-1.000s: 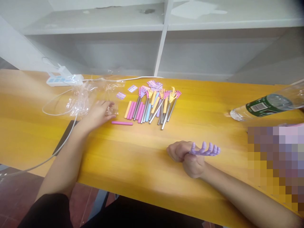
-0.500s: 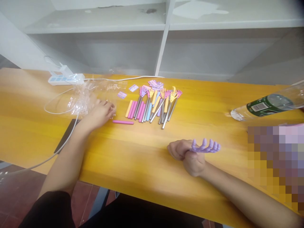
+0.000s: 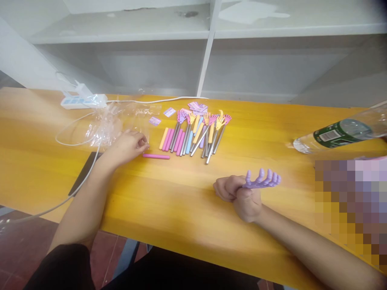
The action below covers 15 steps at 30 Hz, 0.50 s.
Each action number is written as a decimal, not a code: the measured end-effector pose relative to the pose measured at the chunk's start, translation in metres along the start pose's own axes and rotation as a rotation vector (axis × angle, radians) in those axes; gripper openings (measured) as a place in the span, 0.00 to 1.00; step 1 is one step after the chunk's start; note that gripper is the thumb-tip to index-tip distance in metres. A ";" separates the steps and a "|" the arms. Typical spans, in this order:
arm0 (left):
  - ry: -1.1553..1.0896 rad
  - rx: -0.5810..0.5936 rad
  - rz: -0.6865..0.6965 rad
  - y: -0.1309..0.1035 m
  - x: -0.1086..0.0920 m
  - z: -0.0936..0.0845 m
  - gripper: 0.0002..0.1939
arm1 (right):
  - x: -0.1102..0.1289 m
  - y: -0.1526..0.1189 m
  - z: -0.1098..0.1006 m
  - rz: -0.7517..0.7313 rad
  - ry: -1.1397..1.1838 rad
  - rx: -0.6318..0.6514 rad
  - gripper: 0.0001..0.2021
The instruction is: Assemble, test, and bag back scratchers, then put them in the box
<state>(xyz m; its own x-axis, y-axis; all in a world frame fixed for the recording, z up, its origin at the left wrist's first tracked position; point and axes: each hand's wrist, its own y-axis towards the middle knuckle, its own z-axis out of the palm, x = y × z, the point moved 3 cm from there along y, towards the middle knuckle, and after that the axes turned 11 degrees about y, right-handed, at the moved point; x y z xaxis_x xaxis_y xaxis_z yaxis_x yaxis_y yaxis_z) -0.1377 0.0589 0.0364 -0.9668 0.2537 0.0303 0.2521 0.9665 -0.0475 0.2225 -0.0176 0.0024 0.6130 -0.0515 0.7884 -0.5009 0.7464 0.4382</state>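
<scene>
My right hand is closed in a fist around a purple back scratcher. Its hand-shaped head sticks out past the thumb side with the prongs up; its shaft is hidden in the fist. On the left, my left hand has its fingers curled to the thumb, pinching the edge of a clear plastic bag. Just right of those fingertips lies a single pink handle sleeve. Beyond it are several back scratchers with metal shafts, mixed with pink, yellow and blue sleeves.
Small printed cards lie behind the scratchers. A white power strip with cables stands at the back left, and a dark flat object sits under my left forearm. A water bottle lies at right, near a blurred-out patch. White shelving rises behind.
My left fingers have curled in more, toward the thumb. The back scratcher in my right hand has tilted and risen slightly, its prongs now higher.
</scene>
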 end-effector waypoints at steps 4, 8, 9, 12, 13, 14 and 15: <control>-0.004 -0.012 0.001 0.001 -0.001 0.000 0.11 | -0.001 -0.001 0.000 0.009 -0.003 -0.001 0.26; -0.010 -0.017 0.021 0.000 -0.003 -0.001 0.09 | 0.000 0.000 -0.001 0.023 0.006 -0.035 0.27; -0.008 -0.019 0.032 -0.001 -0.004 -0.002 0.09 | 0.000 0.001 -0.001 0.031 0.012 -0.039 0.28; 0.008 -0.007 0.091 -0.004 -0.005 -0.003 0.07 | 0.001 0.001 -0.002 0.047 0.017 -0.044 0.28; 0.018 0.003 0.112 -0.006 -0.005 -0.003 0.06 | 0.001 0.002 -0.002 0.047 0.021 -0.046 0.28; 0.026 0.015 0.129 -0.007 -0.005 -0.003 0.06 | 0.001 0.002 -0.002 0.045 0.027 -0.049 0.28; 0.030 0.028 0.140 -0.008 -0.004 -0.003 0.08 | 0.001 0.002 -0.002 0.044 0.032 -0.051 0.28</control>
<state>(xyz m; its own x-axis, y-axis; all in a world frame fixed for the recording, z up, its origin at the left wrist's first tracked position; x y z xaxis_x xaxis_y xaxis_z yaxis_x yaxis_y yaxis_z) -0.1354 0.0500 0.0395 -0.9206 0.3870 0.0515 0.3823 0.9204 -0.0813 0.2234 -0.0150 0.0027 0.6108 0.0023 0.7918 -0.4960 0.7806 0.3804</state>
